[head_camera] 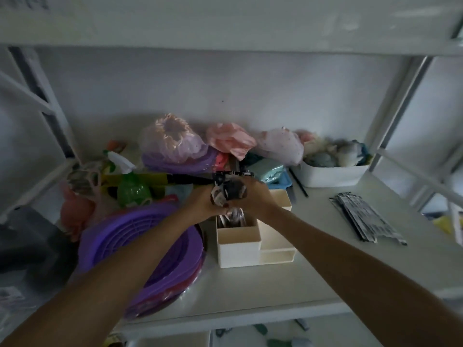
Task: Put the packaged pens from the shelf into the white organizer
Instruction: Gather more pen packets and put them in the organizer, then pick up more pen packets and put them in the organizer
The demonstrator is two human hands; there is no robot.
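Note:
The white organizer stands in the middle of the shelf, its tall front compartment open at the top. Both my hands meet just above it. My left hand and my right hand are closed together on a bundle of packaged pens, black and white wrappers held upright. The bundle's lower ends dip into the tall compartment. A second pile of packaged pens lies flat on the shelf to the right.
Purple plastic baskets are stacked left of the organizer. A green spray bottle, bagged fabric items and a white bin line the back. The shelf board's front edge runs below the organizer.

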